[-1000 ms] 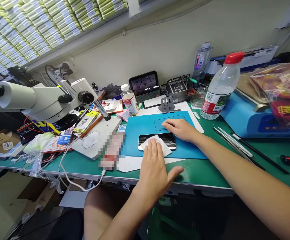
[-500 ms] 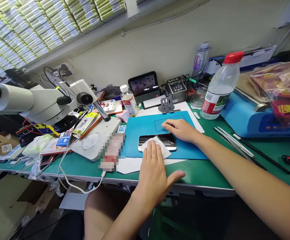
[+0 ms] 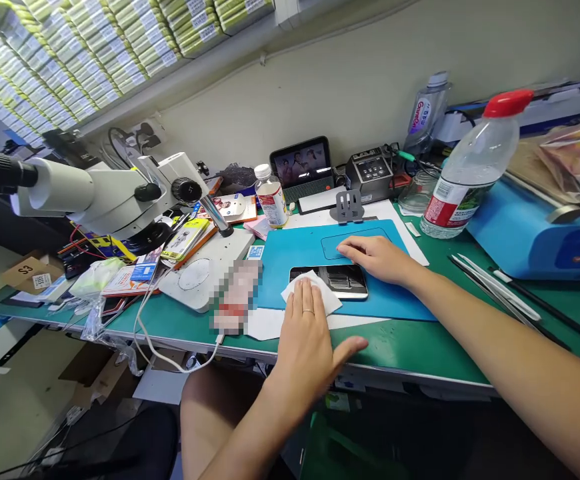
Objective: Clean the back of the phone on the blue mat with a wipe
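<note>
A smartphone (image 3: 351, 283) with a dark, shiny face and a light edge lies flat on a blue mat (image 3: 300, 247). Over its left end is spread a white wipe (image 3: 326, 293), which sticks out past the phone's left edge. My left hand (image 3: 307, 327), a ring on one finger, presses flat on the wipe with fingers straight and thumb held out to the right. At the phone's far right corner rests my right hand (image 3: 380, 259), fingers curled against the edge. Its thumb points left over the mat, and its lower fingers are hidden.
A microscope (image 3: 115, 193) stands at the left, beside a blurred-out item (image 3: 237, 297) on a white cable (image 3: 170, 367). Behind the mat are a small drink bottle (image 3: 271, 200) and a propped screen (image 3: 303, 167). Tweezers (image 3: 495, 287) and a red-capped bottle (image 3: 470, 173) lie right.
The view has turned left, so the bench appears farther right. My left hand and the wipe have slid left relative to the phone; my right hand stays at its corner.
</note>
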Motion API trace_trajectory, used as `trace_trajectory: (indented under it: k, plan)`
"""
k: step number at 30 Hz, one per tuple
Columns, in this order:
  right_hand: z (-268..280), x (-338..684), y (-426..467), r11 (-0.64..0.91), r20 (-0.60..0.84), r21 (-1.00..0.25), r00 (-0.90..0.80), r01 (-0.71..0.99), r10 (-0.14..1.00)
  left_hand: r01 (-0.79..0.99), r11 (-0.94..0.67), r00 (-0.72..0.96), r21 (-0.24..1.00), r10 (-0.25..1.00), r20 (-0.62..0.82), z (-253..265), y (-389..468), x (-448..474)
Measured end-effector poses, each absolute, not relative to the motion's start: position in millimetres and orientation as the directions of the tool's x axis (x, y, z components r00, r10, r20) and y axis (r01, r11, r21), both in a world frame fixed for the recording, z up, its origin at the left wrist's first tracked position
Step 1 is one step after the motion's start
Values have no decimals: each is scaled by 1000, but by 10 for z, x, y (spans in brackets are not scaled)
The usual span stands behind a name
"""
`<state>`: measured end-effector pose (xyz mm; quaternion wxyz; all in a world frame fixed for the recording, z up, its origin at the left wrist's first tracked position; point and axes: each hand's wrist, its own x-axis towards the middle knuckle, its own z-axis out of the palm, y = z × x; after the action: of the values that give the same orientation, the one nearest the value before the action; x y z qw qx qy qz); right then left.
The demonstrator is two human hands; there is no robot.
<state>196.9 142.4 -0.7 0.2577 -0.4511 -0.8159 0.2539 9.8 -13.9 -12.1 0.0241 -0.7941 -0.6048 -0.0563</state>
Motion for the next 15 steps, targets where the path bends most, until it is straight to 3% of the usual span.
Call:
trace_trajectory:
  k: [4, 10, 15]
  plan:
    - [1, 1965, 1427, 476, 198, -643, -470, 600, 860, 951, -306, 301, 43, 949, 98, -111, -159, -1]
    - [-5, 1980, 1429, 445, 170, -643, -450, 623, 877, 975, -213, 209, 58, 976, 68, 18, 251, -7]
    - [-17, 1979, 1435, 440, 157, -639, -453, 631, 878, 974, -224, 221, 42, 974, 54, -44, -79, -31]
